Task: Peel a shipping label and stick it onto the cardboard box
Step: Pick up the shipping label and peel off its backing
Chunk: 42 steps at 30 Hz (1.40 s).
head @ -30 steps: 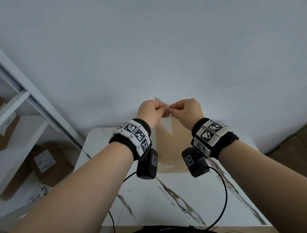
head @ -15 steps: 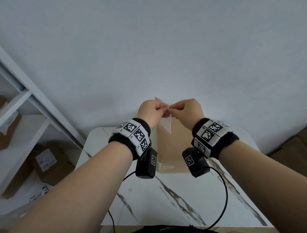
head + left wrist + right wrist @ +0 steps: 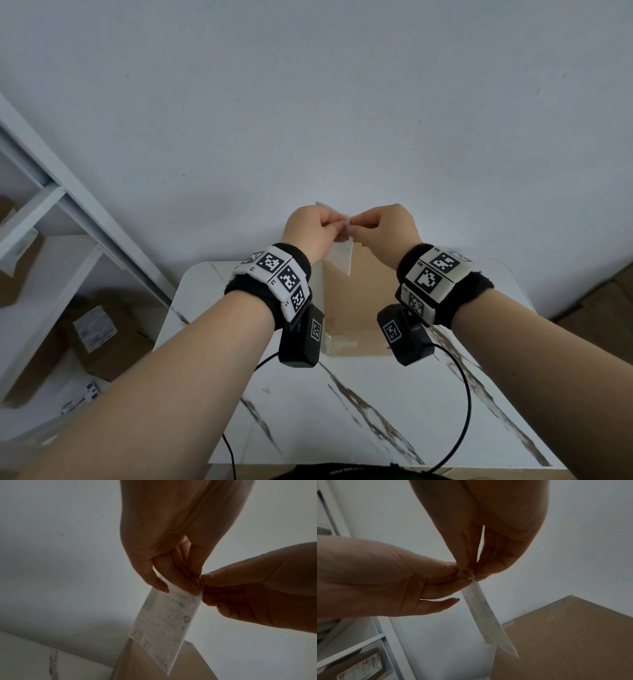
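I hold a white shipping label (image 3: 342, 257) (image 3: 164, 620) (image 3: 488, 616) in the air above a brown cardboard box (image 3: 356, 308) (image 3: 188, 669) (image 3: 565, 635) on the marble table (image 3: 359, 411). My left hand (image 3: 313, 233) (image 3: 171, 561) pinches the label's top edge between thumb and fingers. My right hand (image 3: 382, 229) (image 3: 479, 550) pinches the top corner of the same label, fingertips touching those of the left hand. The label hangs down, its print seen faintly through the paper in the left wrist view.
A white shelf unit (image 3: 51, 219) stands at the left, with labelled cardboard boxes (image 3: 99, 329) (image 3: 359, 668) on the floor under it. A white wall rises behind the table. Black cables (image 3: 459, 411) loop over the table's near part.
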Motion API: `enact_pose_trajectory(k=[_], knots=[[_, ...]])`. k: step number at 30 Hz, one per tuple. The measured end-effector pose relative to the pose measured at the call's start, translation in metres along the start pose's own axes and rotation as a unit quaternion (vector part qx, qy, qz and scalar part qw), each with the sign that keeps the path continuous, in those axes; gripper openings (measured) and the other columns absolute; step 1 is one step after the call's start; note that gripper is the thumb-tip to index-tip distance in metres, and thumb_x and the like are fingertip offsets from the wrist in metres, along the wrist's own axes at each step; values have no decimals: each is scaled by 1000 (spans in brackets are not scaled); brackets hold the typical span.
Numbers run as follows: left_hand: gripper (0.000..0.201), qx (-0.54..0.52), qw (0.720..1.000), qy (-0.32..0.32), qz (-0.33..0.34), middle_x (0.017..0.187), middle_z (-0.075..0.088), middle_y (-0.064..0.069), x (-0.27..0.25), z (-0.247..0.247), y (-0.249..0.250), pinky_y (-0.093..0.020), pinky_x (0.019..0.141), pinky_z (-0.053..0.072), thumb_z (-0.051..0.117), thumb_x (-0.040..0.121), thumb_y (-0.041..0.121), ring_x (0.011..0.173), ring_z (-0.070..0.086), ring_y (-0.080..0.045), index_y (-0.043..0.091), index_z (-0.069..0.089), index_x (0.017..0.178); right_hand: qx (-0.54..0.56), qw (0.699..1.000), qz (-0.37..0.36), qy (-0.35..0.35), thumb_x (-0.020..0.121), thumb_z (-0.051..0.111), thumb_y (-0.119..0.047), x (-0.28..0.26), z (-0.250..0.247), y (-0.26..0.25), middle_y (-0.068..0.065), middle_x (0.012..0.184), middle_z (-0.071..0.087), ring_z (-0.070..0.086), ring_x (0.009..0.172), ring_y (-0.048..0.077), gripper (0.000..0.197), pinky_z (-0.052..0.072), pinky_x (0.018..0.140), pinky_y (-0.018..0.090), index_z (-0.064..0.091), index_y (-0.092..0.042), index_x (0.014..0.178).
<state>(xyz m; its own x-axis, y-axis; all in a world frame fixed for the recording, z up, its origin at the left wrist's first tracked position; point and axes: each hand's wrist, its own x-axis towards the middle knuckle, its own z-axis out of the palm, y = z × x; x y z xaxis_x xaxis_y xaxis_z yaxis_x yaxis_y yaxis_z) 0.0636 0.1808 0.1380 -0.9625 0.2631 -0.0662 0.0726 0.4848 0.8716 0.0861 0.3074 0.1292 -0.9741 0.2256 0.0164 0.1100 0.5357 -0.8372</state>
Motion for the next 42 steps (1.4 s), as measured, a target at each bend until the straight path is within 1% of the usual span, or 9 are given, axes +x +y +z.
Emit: enact_pose_trajectory(k=[12,16,20,23,29,33,34,38,42], knots=[[16,-19,998,61,-22,89,70,-5,-2,-7,-7,-27,86,52,55,92,14,81,66,-15,6,67,99,27,1000,-5,2,90,49,-7,3,9,-8,9,73,66,69,78,32,22,58,82,45,69,1,93],[17,-56,990,106,-69,89,62,-3,0,-21,-29,-21,63,53,51,93,10,54,65,-2,17,51,78,52,998,41,2,93,44,-6,10,17,-7,2,63,60,64,67,23,23,57,78,39,65,1,98],[7,-167,961,155,-154,92,62,-9,-5,-43,-57,-11,44,53,45,96,4,35,62,3,5,50,100,99,992,81,-3,96,43,-6,13,31,-14,2,66,59,61,55,11,19,56,60,21,61,-4,99],[11,-199,944,179,-194,105,64,-21,-9,-58,-84,-15,48,56,44,95,1,38,65,-1,3,48,105,122,988,93,-13,96,41,-4,14,45,-21,4,63,59,61,55,12,18,57,64,25,60,-4,99],[33,-145,935,210,-245,100,61,-16,-30,-81,-133,-21,55,54,40,91,-6,40,65,-4,21,44,72,109,987,115,-32,95,41,-2,16,77,-29,5,62,60,61,56,15,22,58,71,31,61,1,106],[24,-97,930,167,-314,89,64,-12,-42,-91,-162,-17,52,51,40,96,0,38,63,-1,7,62,91,99,986,133,-27,94,40,0,19,100,-31,6,61,60,62,56,18,25,61,78,39,59,2,110],[25,-89,928,151,-328,88,66,-12,-44,-93,-169,-18,53,52,39,96,1,39,65,-1,2,63,103,93,986,137,-24,94,41,0,19,105,-31,6,61,60,62,57,19,23,60,81,40,60,0,107],[31,-16,927,76,-366,115,68,-25,-55,-97,-200,-40,85,55,46,93,1,104,69,-35,-11,59,118,54,988,143,-23,92,43,0,18,125,-30,16,78,67,68,74,27,17,59,83,41,59,-2,86],[33,53,920,32,-387,116,68,-26,-64,-97,-224,-46,95,53,52,90,9,109,66,-37,-11,60,116,20,987,156,-5,89,46,-4,16,143,-23,13,76,69,72,88,32,33,58,85,45,50,-21,62]])
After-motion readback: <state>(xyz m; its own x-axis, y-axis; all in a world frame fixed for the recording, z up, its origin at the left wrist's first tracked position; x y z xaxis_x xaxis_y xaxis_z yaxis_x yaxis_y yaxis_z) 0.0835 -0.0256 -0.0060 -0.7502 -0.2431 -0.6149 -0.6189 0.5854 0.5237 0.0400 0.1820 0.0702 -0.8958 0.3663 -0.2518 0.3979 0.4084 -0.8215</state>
